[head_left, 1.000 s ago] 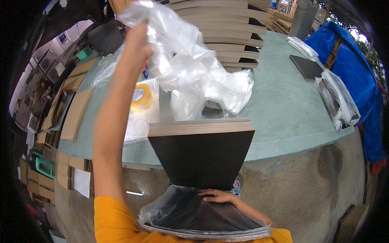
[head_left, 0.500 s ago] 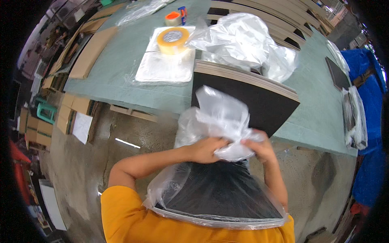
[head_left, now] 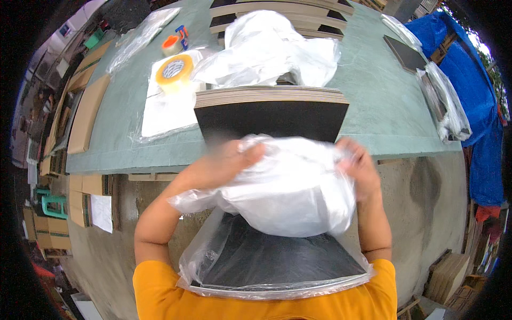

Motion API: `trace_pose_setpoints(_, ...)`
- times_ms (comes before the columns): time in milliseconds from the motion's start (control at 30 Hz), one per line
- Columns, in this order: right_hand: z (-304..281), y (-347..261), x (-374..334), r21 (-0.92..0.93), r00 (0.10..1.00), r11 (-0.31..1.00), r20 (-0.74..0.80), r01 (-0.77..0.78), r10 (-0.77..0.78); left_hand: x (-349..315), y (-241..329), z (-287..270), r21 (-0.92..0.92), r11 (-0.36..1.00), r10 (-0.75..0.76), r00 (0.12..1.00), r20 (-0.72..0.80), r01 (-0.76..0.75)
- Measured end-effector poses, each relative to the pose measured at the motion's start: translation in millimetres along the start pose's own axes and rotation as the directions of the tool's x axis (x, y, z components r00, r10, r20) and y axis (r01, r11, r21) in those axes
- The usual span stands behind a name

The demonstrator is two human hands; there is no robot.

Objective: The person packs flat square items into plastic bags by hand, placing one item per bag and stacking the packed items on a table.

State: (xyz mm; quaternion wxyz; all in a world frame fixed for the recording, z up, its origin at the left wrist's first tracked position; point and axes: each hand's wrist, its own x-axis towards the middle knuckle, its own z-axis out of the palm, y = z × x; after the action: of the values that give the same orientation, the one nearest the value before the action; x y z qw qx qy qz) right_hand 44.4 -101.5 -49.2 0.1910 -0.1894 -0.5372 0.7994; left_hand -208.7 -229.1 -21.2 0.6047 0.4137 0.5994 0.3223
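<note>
Both my hands grip a clear plastic bag [head_left: 290,186] in front of my chest. My left hand [head_left: 229,160] holds its left upper edge and my right hand [head_left: 358,162] holds its right upper edge. The bag hangs billowed over a black board [head_left: 282,258] that lies against my body inside another clear plastic cover. Just beyond my hands, a stack of black boards [head_left: 269,106] sits at the near edge of the green table [head_left: 373,96].
A heap of clear bags [head_left: 266,50] lies behind the stack. A yellow tape roll [head_left: 174,69] rests on flat bags at the left, an orange roll [head_left: 172,45] farther back. Bagged boards [head_left: 440,101] lie at the right edge. Cardboard stacks [head_left: 85,114] line the left side.
A second ago my left hand held a bag high over the table. It came down, and both hands now spread the bag wider above the board at my chest.
</note>
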Motion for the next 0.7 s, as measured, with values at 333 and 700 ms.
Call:
trace_pose_setpoints(333, -55, 77, -19, 0.163, 0.933, 0.936, 0.241, -0.311, 0.268, 14, -50, 11, -0.232, 0.954, 0.09, 0.918, -0.387, -0.191)
trace_pose_setpoints(700, 6, 48, -4, -0.239, 0.979, 0.949, -0.069, -0.204, 0.193, 57, 102, -63, 0.838, 0.531, 0.673, 0.662, -0.33, -0.123)
